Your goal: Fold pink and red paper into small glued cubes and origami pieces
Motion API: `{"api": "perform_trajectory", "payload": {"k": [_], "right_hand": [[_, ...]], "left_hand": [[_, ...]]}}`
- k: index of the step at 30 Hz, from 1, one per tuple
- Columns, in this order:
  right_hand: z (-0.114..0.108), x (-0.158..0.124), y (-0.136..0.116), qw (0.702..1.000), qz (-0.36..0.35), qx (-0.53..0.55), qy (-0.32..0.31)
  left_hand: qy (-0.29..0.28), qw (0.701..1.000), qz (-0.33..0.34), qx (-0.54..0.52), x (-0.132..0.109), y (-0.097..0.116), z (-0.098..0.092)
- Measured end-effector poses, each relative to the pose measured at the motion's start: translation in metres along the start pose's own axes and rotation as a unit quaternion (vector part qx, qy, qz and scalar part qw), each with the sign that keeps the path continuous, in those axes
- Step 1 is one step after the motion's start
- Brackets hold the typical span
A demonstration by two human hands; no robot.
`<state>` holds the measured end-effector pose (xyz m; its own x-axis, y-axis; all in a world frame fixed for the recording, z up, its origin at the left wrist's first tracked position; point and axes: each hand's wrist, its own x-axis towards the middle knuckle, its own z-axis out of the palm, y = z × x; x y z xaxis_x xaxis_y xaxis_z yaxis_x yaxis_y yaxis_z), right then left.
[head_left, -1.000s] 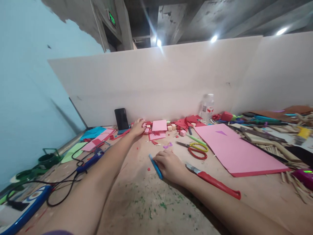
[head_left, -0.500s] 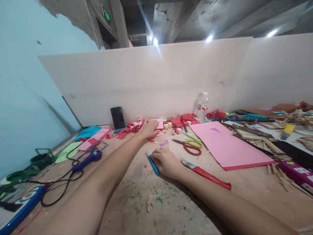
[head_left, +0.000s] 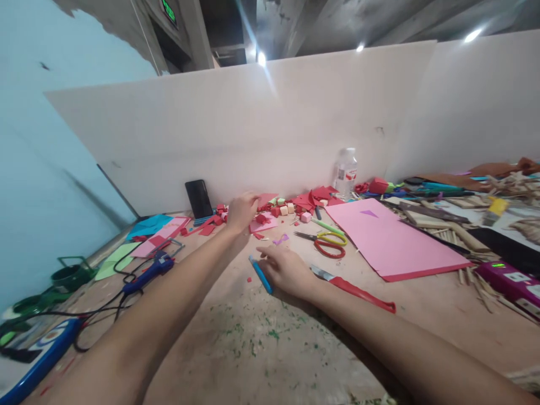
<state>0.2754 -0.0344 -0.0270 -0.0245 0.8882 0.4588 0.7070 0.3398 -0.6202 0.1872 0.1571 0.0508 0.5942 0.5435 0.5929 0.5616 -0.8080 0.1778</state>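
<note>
Pinching red paper [head_left: 268,198] in the left hand [head_left: 242,212], near small cubes [head_left: 284,210] toward the tabletop's [head_left: 194,326] back; resting the right hand [head_left: 289,272] just beside a blue stick [head_left: 260,274], fingers loosely bent. Cannot tell whether gripping it.

On the worktop [head_left: 236,365], scissors [head_left: 317,238] have the paper sheet [head_left: 405,242] to their right, the bottle [head_left: 346,175] behind, phone [head_left: 198,199] behind-left, stick [head_left: 260,274] front-left, bladed tool [head_left: 363,294] in front.
</note>
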Motion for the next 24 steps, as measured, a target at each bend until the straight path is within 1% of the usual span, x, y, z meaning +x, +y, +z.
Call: {"api": "perform_trajectory", "payload": {"k": [2, 5, 9, 12, 14, 17, 21, 24], "right_hand": [[0.0, 0.001, 0.002, 0.998, 0.033, 0.043, 0.032], [0.001, 0.004, 0.003, 0.992, 0.06, 0.097, 0.052], [-0.001, 0.002, 0.0, 0.99, 0.058, 0.12, 0.042], [-0.002, -0.001, -0.005, 0.994, 0.031, 0.1, 0.025], [-0.004, -0.003, -0.008, 0.996, 0.003, 0.085, 0.012], [-0.006, -0.003, -0.012, 0.998, -0.022, 0.062, 0.003], [-0.005, -0.003, -0.012, 1.0, -0.027, 0.005, -0.003], [-0.004, -0.004, -0.005, 0.998, -0.026, -0.05, -0.017]], "left_hand": [[0.024, 0.999, 0.005, -0.032, -0.02, 0.008, -0.016], [0.038, 0.996, 0.017, -0.076, -0.062, 0.023, -0.041], [0.006, 0.991, 0.051, -0.125, -0.125, 0.041, -0.066], [-0.019, 0.987, 0.075, -0.138, -0.159, 0.045, -0.075], [-0.026, 0.987, 0.084, -0.136, -0.172, 0.044, -0.075], [-0.031, 0.986, 0.097, -0.131, -0.18, 0.039, -0.072], [-0.048, 0.983, 0.133, -0.12, -0.189, 0.035, -0.064], [-0.07, 0.979, 0.156, -0.11, -0.196, 0.035, -0.058]]}}
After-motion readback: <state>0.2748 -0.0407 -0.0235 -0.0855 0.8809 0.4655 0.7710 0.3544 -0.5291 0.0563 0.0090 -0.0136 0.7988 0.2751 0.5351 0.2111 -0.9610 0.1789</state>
